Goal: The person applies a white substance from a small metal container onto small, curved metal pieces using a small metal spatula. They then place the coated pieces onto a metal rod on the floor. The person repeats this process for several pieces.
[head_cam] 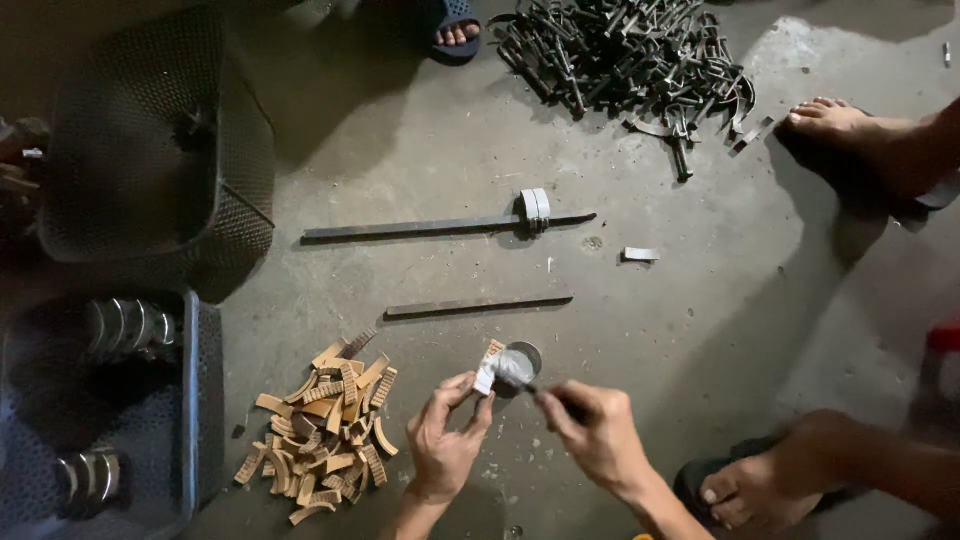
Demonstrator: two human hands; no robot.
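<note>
We are counting two metal bars [445, 228], two dark baskets [160, 150], one metal-parts heap [630, 50] and one brown lining-piece pile [325, 430].

1. I am looking down at a grey concrete floor [700, 300], with the longer metal bar [420, 229] lying across its middle.
2. A shorter metal bar [478, 303] is lying just below that bar.
3. A heap of dark metal parts [625, 55] is sitting above the longer bar, to its right.
4. A pile of tan curved strips [325, 430] is lying below the longer bar, to its left.
5. Two dark mesh baskets [160, 150] are standing left of the longer bar.
6. A small pale scrap [640, 254] is lying just right of the bar's end.
</note>
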